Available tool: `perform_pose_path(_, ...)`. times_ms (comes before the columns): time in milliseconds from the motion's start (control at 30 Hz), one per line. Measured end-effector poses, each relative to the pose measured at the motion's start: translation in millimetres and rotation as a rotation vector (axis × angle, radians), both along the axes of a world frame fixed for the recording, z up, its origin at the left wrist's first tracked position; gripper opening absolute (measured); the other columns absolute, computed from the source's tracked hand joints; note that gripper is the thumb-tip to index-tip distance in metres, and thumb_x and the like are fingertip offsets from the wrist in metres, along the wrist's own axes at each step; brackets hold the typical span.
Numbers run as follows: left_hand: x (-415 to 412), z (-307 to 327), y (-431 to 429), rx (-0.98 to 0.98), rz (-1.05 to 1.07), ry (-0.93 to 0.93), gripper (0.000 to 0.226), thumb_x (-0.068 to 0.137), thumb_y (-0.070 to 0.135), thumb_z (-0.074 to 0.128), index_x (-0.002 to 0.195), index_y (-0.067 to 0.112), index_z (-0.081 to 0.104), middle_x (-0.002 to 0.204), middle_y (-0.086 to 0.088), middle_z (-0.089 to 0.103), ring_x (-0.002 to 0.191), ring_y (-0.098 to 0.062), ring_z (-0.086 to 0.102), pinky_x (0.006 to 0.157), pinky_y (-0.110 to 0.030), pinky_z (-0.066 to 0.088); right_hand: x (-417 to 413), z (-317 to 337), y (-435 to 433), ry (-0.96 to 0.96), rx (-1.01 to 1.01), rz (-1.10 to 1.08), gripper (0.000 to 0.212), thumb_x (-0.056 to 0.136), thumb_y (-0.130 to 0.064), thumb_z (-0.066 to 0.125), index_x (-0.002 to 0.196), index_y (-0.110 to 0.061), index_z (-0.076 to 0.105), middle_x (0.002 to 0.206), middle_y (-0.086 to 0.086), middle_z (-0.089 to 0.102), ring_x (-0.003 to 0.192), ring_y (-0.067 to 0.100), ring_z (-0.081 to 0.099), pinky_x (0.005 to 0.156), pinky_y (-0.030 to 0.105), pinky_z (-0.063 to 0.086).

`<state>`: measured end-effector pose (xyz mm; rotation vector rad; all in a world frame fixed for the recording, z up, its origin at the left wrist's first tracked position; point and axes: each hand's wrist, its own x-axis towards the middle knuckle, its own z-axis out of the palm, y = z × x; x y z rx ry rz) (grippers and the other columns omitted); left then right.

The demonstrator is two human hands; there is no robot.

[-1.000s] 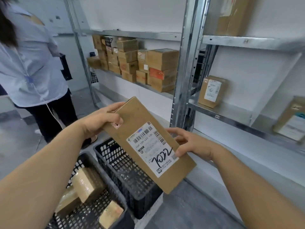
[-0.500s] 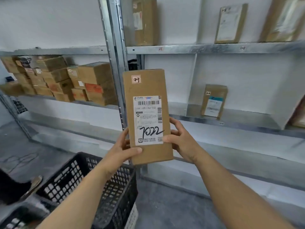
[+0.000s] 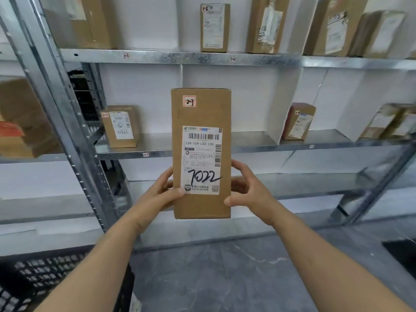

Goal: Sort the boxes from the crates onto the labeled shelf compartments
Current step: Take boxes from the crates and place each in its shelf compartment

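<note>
I hold a tall brown cardboard box (image 3: 201, 113) upright in front of the metal shelf (image 3: 180, 57). Its white shipping label reads 7022 by hand, and a small sticker near the top reads 2-3. My left hand (image 3: 161, 194) grips the box's lower left edge, thumb on the label. My right hand (image 3: 244, 190) grips the lower right edge, fingers behind the box. The box hangs in the air before the middle shelf board (image 3: 254, 147), apart from it.
Small tags mark the shelf edges. Other labelled boxes stand in the compartments: one marked 0325 (image 3: 120, 127) at middle left, another (image 3: 298, 121) at middle right, several on the top board. A black crate (image 3: 45, 273) sits at lower left. A steel upright (image 3: 67, 122) rises at left.
My view has swung right and closer to the shelf. The box, tilted a second ago, now stands upright and centred before the middle compartments, held in both hands throughout. The crates have dropped out at lower left.
</note>
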<state>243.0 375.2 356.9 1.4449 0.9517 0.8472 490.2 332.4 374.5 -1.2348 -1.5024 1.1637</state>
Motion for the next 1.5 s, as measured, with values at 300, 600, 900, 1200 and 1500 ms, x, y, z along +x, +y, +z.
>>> perform_pose_path(300,83.7,-3.2,14.1,0.219,0.102,0.301,0.051,0.090,0.037,0.061,0.136,0.038,0.038,0.130,0.009,0.050,0.115,-0.012,0.051,0.093,-0.031,0.043,83.5,2.6,-38.0,-0.056,0.057,-0.246,0.084,0.065,-0.003,0.071,0.122,-0.056,0.040,0.104,-0.008,0.070,0.104,0.004,0.064,0.083,0.023,0.052)
perform_pose_path(600,224.8,21.1,22.6,0.573,0.089,0.633,0.063,0.083,0.038,0.070,0.137,0.025,0.040,0.134,0.004,0.052,0.116,-0.011,0.051,0.096,-0.031,0.044,212.5,9.4,-56.2,-0.016,0.136,-0.381,0.085,0.064,-0.006,0.072,0.125,-0.054,0.038,0.116,-0.001,0.065,0.107,0.006,0.063,0.078,0.023,0.054)
perform_pose_path(900,389.9,30.1,34.5,0.782,-0.013,0.736,0.061,0.083,0.046,0.066,0.136,0.025,0.042,0.135,0.005,0.048,0.122,-0.011,0.047,0.099,-0.030,0.040,374.5,10.5,-62.6,-0.027,0.163,-0.468,0.087,0.074,0.006,0.072,0.127,-0.054,0.036,0.117,-0.004,0.064,0.111,0.008,0.060,0.089,0.030,0.052)
perform_pose_path(1200,489.5,18.0,48.3,0.810,-0.068,0.814,0.067,0.082,0.054,0.063,0.139,0.029,0.038,0.142,0.008,0.042,0.127,-0.013,0.042,0.101,-0.031,0.038,465.4,11.8,-56.9,-0.044,0.128,-0.523,0.089,0.071,0.001,0.074,0.130,-0.053,0.035,0.117,-0.005,0.065,0.113,0.010,0.060,0.100,0.044,0.048)
perform_pose_path(1500,550.9,8.9,111.4,0.862,-0.084,0.832,0.073,0.083,0.053,0.062,0.144,0.024,0.033,0.146,0.002,0.038,0.131,-0.018,0.038,0.105,-0.035,0.037,523.4,-0.1,4.0,-0.052,0.098,-0.562,0.090,0.075,0.010,0.068,0.136,-0.046,0.033,0.117,-0.005,0.065,0.114,0.009,0.059,0.100,0.044,0.048)
